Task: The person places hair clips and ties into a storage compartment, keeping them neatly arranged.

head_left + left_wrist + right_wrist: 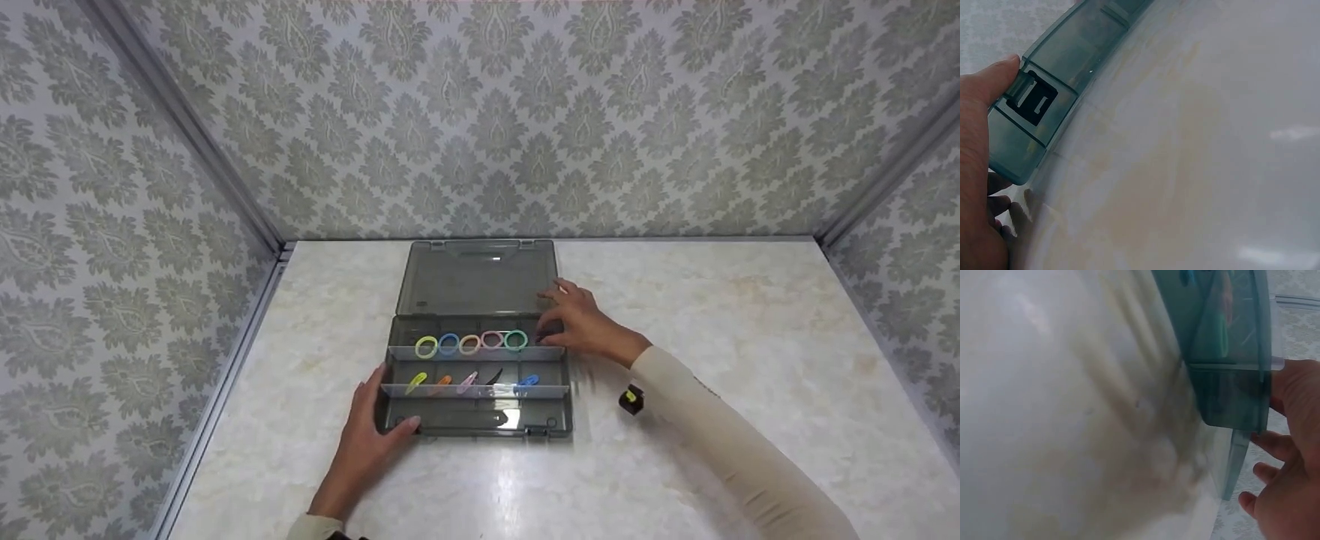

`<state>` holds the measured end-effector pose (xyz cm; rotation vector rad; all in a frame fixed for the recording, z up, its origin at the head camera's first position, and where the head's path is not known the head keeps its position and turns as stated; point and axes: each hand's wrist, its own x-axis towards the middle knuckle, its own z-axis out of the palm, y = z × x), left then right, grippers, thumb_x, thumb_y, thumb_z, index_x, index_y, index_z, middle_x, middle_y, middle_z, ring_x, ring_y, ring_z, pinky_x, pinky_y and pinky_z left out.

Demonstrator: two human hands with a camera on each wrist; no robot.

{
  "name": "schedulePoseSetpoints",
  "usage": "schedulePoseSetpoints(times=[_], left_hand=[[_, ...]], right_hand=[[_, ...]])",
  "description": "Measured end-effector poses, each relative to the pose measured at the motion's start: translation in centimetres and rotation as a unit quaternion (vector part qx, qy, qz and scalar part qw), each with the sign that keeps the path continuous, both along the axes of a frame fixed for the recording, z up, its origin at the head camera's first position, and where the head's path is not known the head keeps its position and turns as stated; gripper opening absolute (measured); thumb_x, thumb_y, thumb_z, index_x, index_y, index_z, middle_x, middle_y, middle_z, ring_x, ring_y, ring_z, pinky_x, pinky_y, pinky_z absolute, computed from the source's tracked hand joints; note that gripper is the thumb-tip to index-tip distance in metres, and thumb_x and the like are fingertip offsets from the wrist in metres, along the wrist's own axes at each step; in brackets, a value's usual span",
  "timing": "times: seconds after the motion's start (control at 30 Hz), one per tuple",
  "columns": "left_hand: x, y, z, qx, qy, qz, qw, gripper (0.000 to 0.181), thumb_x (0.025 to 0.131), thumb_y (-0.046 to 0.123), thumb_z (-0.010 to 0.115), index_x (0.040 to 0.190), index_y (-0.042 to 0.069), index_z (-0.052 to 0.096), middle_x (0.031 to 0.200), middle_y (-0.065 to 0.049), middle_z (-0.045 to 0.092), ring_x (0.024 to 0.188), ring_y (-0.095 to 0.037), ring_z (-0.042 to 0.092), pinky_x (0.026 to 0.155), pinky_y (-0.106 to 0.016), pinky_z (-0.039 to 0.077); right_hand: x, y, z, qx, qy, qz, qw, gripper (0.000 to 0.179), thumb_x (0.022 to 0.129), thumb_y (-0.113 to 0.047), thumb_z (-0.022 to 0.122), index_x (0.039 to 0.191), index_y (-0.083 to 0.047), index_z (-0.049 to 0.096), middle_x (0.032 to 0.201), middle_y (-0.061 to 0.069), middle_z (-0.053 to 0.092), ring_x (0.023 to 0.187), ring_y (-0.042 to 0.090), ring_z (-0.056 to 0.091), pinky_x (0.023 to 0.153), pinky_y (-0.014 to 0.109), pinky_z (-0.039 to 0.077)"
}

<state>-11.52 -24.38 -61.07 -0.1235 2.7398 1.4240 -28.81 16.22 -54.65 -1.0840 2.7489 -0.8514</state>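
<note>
A smoky, see-through organizer box (480,426) lies open on the table, its lid (480,281) laid back. My left hand (367,431) grips the front left corner, thumb on the front wall by the latch (1033,98) and fingers along the side. My right hand (581,322) reaches into the back compartment's right end, thumb and forefinger bent inward. Something dark shows at those fingertips, but whether they hold it is unclear. Beside them, a green hair tie (516,331) ends a row of several colored ones. Several hair clips, including a blue clip (529,381), lie in the middle compartment.
Two clear dividers (480,391) split the box lengthwise. A small dark block (631,400) with a yellow mark shows beside the right sleeve. The pale marbled table (720,300) meets patterned walls (495,112) at the back and sides.
</note>
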Motion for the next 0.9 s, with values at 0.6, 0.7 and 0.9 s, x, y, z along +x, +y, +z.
schedulePoseSetpoints(times=[0.6,0.7,0.9], left_hand=[[-0.2,0.3,0.2,0.001,-0.028,0.01,0.9995,0.113,0.093,0.059,0.085,0.178,0.028,0.017,0.184,-0.012,0.014,0.17,-0.044,-0.002,0.133,-0.07,0.01],[-0.2,0.3,0.2,0.003,-0.024,0.009,0.9997,0.112,0.094,0.058,0.085,0.178,0.027,0.018,0.184,-0.013,0.015,0.17,-0.045,-0.001,0.133,-0.07,0.01],[-0.4,0.0,0.1,0.017,0.01,-0.002,0.9998,0.105,0.098,0.053,0.082,0.178,0.023,0.02,0.184,-0.012,0.018,0.17,-0.042,0.006,0.135,-0.066,0.009]], right_hand=[[1.0,1.2,-2.0,-0.113,0.013,-0.007,0.9935,0.012,0.104,-0.015,0.078,0.109,-0.004,0.082,0.151,0.028,0.06,0.155,0.055,0.034,0.122,0.079,0.02],[1.6,1.9,-2.1,-0.129,0.02,-0.008,0.9914,0.017,0.104,-0.015,0.078,0.114,-0.002,0.08,0.152,0.029,0.059,0.155,0.054,0.035,0.122,0.078,0.022],[2.6,3.7,-2.3,-0.147,0.033,-0.017,0.9885,0.026,0.104,-0.011,0.079,0.126,0.002,0.077,0.149,0.029,0.06,0.152,0.053,0.038,0.122,0.076,0.028]])
